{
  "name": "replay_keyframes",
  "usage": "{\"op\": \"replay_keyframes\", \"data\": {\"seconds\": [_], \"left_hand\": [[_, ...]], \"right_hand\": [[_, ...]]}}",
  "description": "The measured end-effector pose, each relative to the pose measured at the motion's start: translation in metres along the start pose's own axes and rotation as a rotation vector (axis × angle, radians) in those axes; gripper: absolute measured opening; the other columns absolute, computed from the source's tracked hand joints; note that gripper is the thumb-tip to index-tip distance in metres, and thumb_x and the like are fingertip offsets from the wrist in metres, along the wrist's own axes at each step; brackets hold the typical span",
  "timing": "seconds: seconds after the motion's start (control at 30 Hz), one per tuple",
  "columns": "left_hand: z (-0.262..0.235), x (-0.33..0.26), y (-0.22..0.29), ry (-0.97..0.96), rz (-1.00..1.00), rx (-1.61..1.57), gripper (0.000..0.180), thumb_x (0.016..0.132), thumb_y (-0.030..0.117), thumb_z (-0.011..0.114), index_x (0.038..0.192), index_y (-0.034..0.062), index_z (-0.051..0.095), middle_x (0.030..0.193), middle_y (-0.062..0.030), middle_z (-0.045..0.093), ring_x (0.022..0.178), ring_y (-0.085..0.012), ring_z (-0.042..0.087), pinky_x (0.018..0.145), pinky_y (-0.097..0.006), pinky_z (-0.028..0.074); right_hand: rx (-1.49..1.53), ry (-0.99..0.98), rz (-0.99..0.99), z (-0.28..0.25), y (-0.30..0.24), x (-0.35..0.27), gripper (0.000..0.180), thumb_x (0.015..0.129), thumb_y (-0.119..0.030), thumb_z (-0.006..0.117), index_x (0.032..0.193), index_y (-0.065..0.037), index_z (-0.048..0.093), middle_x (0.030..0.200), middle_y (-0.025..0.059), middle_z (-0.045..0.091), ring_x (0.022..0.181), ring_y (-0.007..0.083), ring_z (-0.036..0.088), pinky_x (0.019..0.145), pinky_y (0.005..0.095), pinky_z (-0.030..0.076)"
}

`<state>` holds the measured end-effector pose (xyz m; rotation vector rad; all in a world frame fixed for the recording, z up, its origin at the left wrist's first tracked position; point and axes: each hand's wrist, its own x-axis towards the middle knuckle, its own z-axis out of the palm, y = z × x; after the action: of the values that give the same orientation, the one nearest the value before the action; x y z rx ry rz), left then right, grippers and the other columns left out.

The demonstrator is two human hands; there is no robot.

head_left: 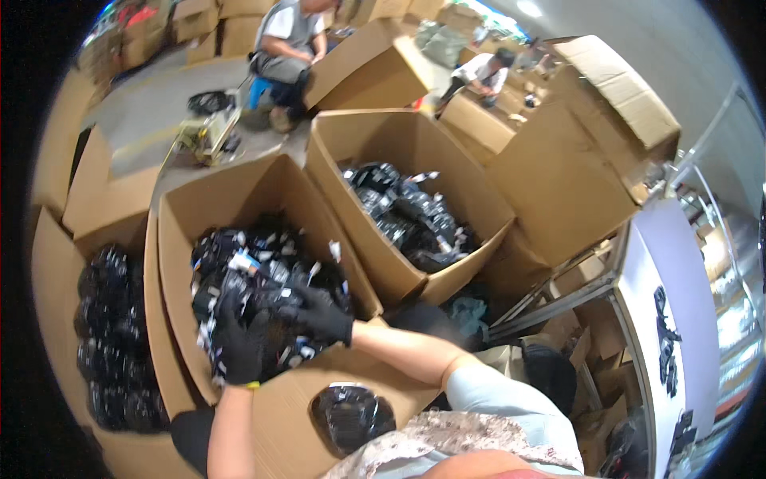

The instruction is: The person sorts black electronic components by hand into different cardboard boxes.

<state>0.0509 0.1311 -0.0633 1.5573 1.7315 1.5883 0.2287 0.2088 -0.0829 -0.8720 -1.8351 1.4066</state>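
Landmark: the centre carton (179, 267), open-topped, cardboard, directly before the wearer. Just left of it, a narrower open carton (54, 263) holding black wrapped bundles (112, 343) in stacked rows. Beyond the centre carton, on the floor, a pale metal-framed device (209, 136), details too small to read. Inside the centre carton, near its front wall: left hand (242, 343), black-gloved, pointing away from the wearer, on the heap; fingers blurred into dark goods, cannot tell whether together or clamped on anything. The heap itself, black packets (275, 259) with pale tags, covers the carton's floor. Well beyond the carton, a seated person (289, 48) on a blue stool (257, 92). Right hand (323, 317), also black-gloved, enters over the carton's right front corner, reaching leftward onto the packets; grip indistinct, cannot tell. In front of the carton, a single glossy black bundle (351, 417) on a cardboard flap (283, 415). Right of and beyond the carton, a second open carton (463, 172), part-filled with dark packages (407, 211). Farther right, a white panel (682, 263) bearing black straps (666, 343).
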Motion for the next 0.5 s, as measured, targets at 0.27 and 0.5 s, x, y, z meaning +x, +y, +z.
{"op": "replay_keyframes", "data": {"seconds": [0.27, 0.5], "left_hand": [[-0.004, 0.009, -0.005, -0.078, -0.098, -0.15, 0.047, 0.078, 0.031, 0.077, 0.113, 0.0057, 0.06, 0.101, -0.0132, 0.067, 0.094, -0.0258, 0.064, 0.085, -0.036, 0.049], [-0.008, 0.011, 0.009, -0.008, 0.419, 0.423, 0.045, 0.076, 0.035, 0.076, 0.112, 0.0112, 0.062, 0.101, -0.0073, 0.065, 0.097, -0.0273, 0.061, 0.091, -0.042, 0.046]], "right_hand": [[0.201, -0.01, -0.136, -0.029, -0.025, 0.008, 0.077, 0.071, 0.0, 0.077, 0.138, -0.004, 0.039, 0.13, 0.0141, 0.051, 0.112, 0.0211, 0.054, 0.099, 0.0336, 0.045], [-0.088, -0.006, -0.223, -0.011, -0.025, -0.006, 0.057, 0.075, -0.007, 0.077, 0.127, -0.007, 0.052, 0.117, 0.0143, 0.061, 0.106, 0.0277, 0.06, 0.091, 0.0368, 0.048]]}}
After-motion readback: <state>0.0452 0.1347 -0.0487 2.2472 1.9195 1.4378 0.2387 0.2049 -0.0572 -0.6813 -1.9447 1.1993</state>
